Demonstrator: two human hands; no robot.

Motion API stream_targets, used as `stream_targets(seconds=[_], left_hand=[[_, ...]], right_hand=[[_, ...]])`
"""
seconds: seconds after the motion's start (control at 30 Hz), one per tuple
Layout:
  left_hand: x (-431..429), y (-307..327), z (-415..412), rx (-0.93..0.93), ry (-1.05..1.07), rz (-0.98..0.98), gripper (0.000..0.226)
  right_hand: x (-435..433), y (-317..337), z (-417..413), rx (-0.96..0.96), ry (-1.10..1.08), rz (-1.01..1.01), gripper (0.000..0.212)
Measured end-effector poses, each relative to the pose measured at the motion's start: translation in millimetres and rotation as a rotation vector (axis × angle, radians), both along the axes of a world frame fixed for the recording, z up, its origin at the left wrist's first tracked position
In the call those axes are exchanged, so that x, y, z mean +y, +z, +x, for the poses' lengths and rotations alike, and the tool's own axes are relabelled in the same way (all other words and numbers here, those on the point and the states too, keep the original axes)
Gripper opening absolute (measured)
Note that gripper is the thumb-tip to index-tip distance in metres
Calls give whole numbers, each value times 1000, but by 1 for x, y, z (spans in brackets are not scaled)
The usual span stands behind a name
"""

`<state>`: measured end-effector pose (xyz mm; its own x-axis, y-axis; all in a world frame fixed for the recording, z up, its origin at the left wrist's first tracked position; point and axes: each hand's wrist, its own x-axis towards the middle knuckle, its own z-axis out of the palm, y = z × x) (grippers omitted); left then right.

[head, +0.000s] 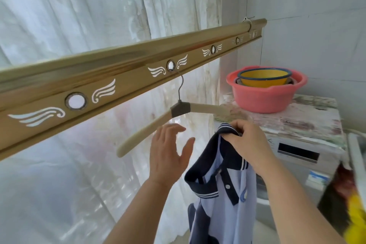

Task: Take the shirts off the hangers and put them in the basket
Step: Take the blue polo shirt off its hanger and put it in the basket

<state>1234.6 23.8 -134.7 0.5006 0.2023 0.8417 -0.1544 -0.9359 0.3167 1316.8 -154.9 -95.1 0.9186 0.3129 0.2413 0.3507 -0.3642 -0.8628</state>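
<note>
A light blue shirt [223, 200] with a navy striped collar hangs from my right hand [247, 144], which pinches the collar at its top. The shirt is off the hanger [158, 125], a beige hanger with a grey centre piece, whose wire hook sits in a hole of the gold drying rail [118, 65]. The hanger is bare and tilted, its left arm pointing down toward me. My left hand [168, 154] is raised with fingers spread, just below the hanger's left arm, holding nothing. No basket is in view.
A pink basin [263, 97] holding a yellow bowl [263, 77] stands on a cloth-covered washing machine [301, 144] at the right. White curtains [79, 16] hang behind the rail. Something yellow and dark [354, 216] shows blurred at the right edge.
</note>
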Motion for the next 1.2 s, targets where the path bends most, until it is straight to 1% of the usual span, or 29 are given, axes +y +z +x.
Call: stream_targets(seconds=[0.03, 0.07, 0.1, 0.13, 0.17, 0.2, 0.23, 0.27, 0.3, 0.33, 0.43, 0.47, 0.57, 0.67, 0.73, 0.77, 0.83, 0.87, 0.97, 1.0, 1.03, 1.1, 1.13, 1.17, 1.2], left_hand=[[0, -9, -7, 207, -97, -92, 44], [1, -21, -13, 468, -182, -216, 60], [5, -35, -15, 712, -222, -318, 81], [8, -47, -17, 897, -220, -375, 100], [9, -59, -18, 1003, -210, -401, 109], [11, -68, -16, 1028, -216, -411, 105], [11, -75, -15, 1006, -237, -432, 89], [10, -79, -14, 963, -255, -479, 66], [9, -80, -14, 909, -270, -543, 43], [8, -81, -13, 841, -275, -626, 28], [6, -73, -12, 564, -239, -947, 7], [6, -66, -11, 483, -215, -1002, 4], [2, -44, 0, 355, -134, -1014, 7], [-6, -31, 15, 291, -103, -1007, 6], [-7, -29, 23, 309, -63, -945, 10], [-6, -29, 27, 335, -46, -888, 12], [-3, -29, 32, 412, -23, -744, 14], [-2, -28, 34, 458, -19, -661, 13], [-2, -23, 39, 640, 27, -372, 7], [-1, -21, 40, 693, 14, -348, 6], [1, -19, 41, 738, -25, -390, 7], [2, -17, 42, 795, -116, -559, 9], [1, -18, 44, 797, -108, -596, 9], [0, -19, 46, 782, -51, -574, 10], [-5, -21, 50, 761, 35, -515, 11]], right_hand=[[0, 0, 1, -8, -5, 23, 10], [1, -2, 1, -11, -11, 51, 10], [2, -2, 1, -16, -19, 85, 10], [2, -3, 1, -24, -23, 119, 10], [3, -4, 0, -33, -23, 147, 9], [3, -3, 0, -54, -20, 176, 9], [3, -2, -1, -76, -15, 201, 9], [1, -1, 0, -98, -20, 222, 12], [-2, 0, 0, -114, -35, 239, 15], [-6, -1, 3, -126, -58, 248, 17], [-29, -8, 15, -176, -188, 177, 9], [-38, -12, 19, -200, -241, 119, 11], [-63, -29, 24, -216, -304, -45, 17], [-80, -40, 28, -118, -245, -180, 29], [-93, -43, 32, 2, -132, -293, 40], [-101, -44, 34, 53, -75, -342, 40], [-116, -50, 40, 87, -28, -412, 30], [-123, -52, 42, 88, -34, -412, 28], [-138, -54, 43, 86, -98, -411, 30], [-142, -54, 42, 90, -97, -395, 28], [-144, -54, 40, 114, -90, -362, 26], [-146, -54, 34, 173, -91, -288, 20], [-145, -54, 32, 200, -103, -267, 19], [-143, -55, 31, 227, -119, -265, 24], [-140, -57, 30, 245, -146, -282, 35]])
